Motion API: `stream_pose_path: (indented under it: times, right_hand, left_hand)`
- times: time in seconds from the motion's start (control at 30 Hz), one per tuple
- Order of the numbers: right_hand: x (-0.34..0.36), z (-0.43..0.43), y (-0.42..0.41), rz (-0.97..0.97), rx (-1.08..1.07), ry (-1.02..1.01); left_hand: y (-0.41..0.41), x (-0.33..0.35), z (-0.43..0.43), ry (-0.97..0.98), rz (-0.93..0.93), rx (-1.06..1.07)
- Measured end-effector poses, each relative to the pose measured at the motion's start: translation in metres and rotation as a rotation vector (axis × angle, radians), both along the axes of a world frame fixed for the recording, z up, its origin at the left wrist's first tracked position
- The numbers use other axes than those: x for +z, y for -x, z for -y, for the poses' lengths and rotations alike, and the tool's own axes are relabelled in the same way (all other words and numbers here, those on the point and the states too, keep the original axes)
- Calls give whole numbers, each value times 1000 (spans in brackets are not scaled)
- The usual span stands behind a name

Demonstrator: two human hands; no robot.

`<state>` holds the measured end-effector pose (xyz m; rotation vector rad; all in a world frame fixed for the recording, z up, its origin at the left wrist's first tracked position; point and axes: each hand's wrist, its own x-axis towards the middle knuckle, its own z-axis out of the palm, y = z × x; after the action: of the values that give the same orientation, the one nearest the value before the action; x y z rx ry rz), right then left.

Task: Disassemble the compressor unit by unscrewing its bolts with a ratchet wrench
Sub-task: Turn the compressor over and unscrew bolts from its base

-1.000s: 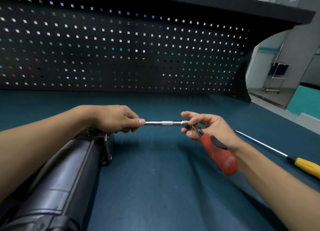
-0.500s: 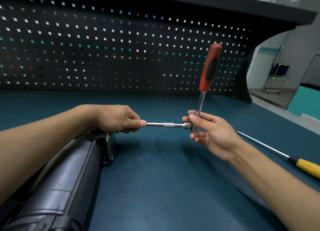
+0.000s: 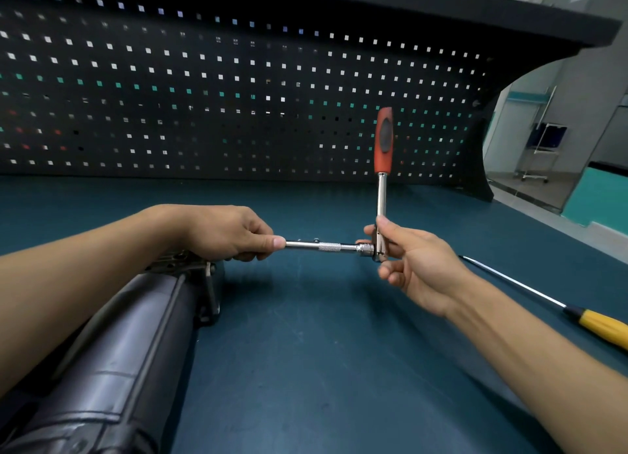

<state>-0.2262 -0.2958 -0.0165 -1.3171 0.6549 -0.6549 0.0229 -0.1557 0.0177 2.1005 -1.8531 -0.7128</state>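
The compressor (image 3: 112,351) lies on its side at the left of the table (image 3: 306,368): heavy rigid metal, judged unlikely to shift. Above its bolted end, the left hand (image 3: 224,232) has its fingers clenched round the extension bar (image 3: 326,247). The ratchet wrench (image 3: 383,140) is stiff steel with a smooth shaft, so its rubber handle is the sound hold for leverage. The right hand (image 3: 418,263) pinches only the wrench head. A screwdriver (image 3: 601,326) lies idle at the right. The handle was tilted half a second earlier and now stands upright.

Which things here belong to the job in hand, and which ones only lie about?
In use:
- compressor unit
- ratchet wrench, pinched by the right hand
- extension bar, gripped by the left hand

Lying about:
- yellow-handled screwdriver
- pegboard
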Motion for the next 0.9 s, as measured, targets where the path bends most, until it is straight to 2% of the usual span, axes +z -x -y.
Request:
stream_pose_path:
  times: [0.7,0.9]
  right_hand:
    - [-8,10,2,-59,61,-44]
    - [-7,12,3,-14,78,-44]
  left_hand:
    - [-1,-1,0,21,-5,39]
    - [-1,-1,1,23,-17,65]
